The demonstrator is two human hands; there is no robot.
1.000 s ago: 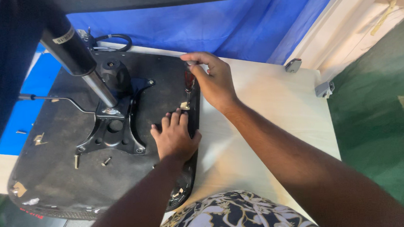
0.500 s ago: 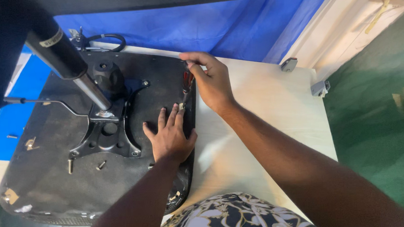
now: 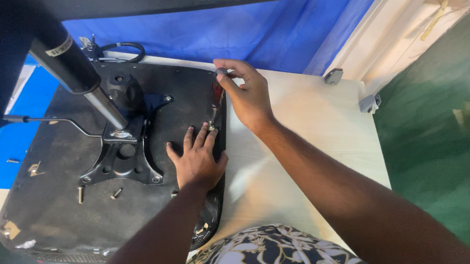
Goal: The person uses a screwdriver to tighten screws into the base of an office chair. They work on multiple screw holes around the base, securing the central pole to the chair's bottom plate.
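Left hand [image 3: 196, 161] pressed flat, fingers spread, steadying the upturned chair seat [image 3: 49, 214] on the counter [image 3: 312, 143], while right hand [image 3: 246, 90] fingers grip a screwdriver [image 3: 216, 98] upright at its edge

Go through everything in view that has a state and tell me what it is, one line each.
Chair seat: upside down on the table.
Screwdriver: upright, tip on the seat's edge.
Right hand: gripping the screwdriver handle.
Left hand: flat on the seat.
Two bolts: loose on the seat.
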